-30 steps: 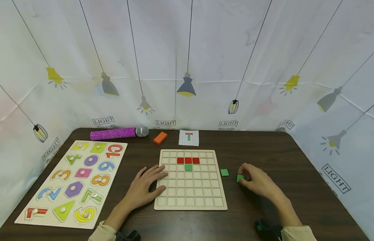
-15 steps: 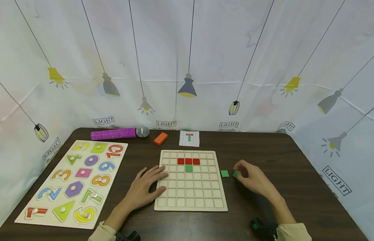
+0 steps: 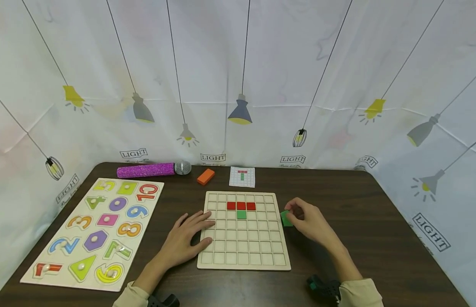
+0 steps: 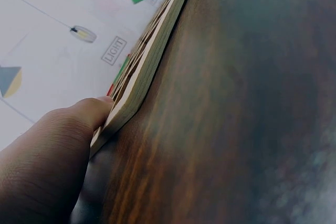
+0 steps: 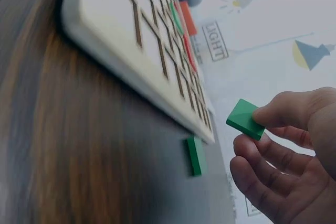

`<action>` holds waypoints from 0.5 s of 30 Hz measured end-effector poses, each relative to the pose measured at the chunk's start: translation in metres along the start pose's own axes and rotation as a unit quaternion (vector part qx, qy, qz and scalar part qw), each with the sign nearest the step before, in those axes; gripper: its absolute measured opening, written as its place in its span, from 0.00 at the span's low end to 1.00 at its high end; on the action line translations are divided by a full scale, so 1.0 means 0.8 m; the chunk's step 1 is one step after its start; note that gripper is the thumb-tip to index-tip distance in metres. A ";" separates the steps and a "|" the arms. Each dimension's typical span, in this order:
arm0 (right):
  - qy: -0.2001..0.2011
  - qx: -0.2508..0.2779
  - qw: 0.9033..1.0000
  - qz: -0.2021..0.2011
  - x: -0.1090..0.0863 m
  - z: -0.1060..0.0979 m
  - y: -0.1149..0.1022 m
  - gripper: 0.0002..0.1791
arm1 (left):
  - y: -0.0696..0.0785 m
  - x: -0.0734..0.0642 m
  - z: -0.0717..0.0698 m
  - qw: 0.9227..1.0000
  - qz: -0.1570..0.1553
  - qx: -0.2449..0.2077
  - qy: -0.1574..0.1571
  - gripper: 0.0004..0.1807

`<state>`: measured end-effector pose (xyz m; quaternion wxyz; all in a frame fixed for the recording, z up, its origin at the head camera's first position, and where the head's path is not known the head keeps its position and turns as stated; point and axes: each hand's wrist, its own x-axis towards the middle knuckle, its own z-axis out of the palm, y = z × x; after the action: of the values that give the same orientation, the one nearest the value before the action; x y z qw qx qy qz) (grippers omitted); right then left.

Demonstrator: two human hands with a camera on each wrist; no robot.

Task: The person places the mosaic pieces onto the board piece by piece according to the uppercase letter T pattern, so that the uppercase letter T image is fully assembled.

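Note:
A pale wooden grid board [image 3: 254, 235] lies on the table with a row of three red tiles [image 3: 241, 206] in it. One green tile [image 3: 241, 214] sits in the cell under the middle red one. My left hand [image 3: 184, 238] rests on the board's left edge, fingers spread. Between thumb and fingertips my right hand [image 3: 308, 219] pinches a square green tile [image 5: 245, 118], raised off the table just right of the board. Another green tile [image 5: 196, 156] lies on the table beside the board's edge; in the head view the held tile and hand overlap it.
A number-and-shape puzzle board [image 3: 97, 234] fills the left side. Along the back lie a purple microphone [image 3: 153, 170], an orange block [image 3: 205, 176] and a paper card [image 3: 242, 177] printed with a red and green T pattern. Behind the dark table [image 3: 356, 204] hangs a lamp-patterned curtain [image 3: 268, 76].
My right hand has moved left with the green tile, from the open table to beside the board, over the other loose green tile. The left hand stays on the board.

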<state>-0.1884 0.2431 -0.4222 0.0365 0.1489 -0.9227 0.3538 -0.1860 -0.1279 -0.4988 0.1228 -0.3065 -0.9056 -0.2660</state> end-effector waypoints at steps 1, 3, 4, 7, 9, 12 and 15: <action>-0.004 0.006 1.000 0.001 0.002 0.002 -0.003 0.07 | 0.000 0.000 0.000 1.000 0.001 -0.001 0.000 0.25; -0.009 0.015 1.000 0.002 0.007 0.005 -0.009 0.06 | 0.000 0.000 0.000 1.000 0.001 -0.001 -0.001 0.25; -0.012 0.019 1.000 0.000 0.009 0.007 -0.012 0.06 | -0.001 0.000 0.001 1.000 0.002 0.000 0.001 0.25; -0.019 0.023 1.000 -0.006 0.015 0.013 -0.020 0.07 | -0.001 0.000 0.001 1.000 0.002 0.000 0.003 0.25; -0.022 0.023 0.999 -0.013 0.018 0.018 -0.023 0.07 | -0.001 0.000 0.000 1.000 0.002 0.001 0.004 0.25; -0.024 0.028 0.999 -0.017 0.021 0.025 -0.027 0.08 | -0.001 0.000 0.000 1.000 0.002 0.001 0.002 0.25; -0.024 0.033 0.999 -0.022 0.023 0.033 -0.031 0.08 | -0.001 0.000 0.000 1.000 0.003 0.000 0.002 0.25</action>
<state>-0.1979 0.2037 -0.4231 0.0171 0.1783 -0.9076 0.3797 -0.1862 -0.1281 -0.4992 0.1254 -0.3088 -0.9046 -0.2659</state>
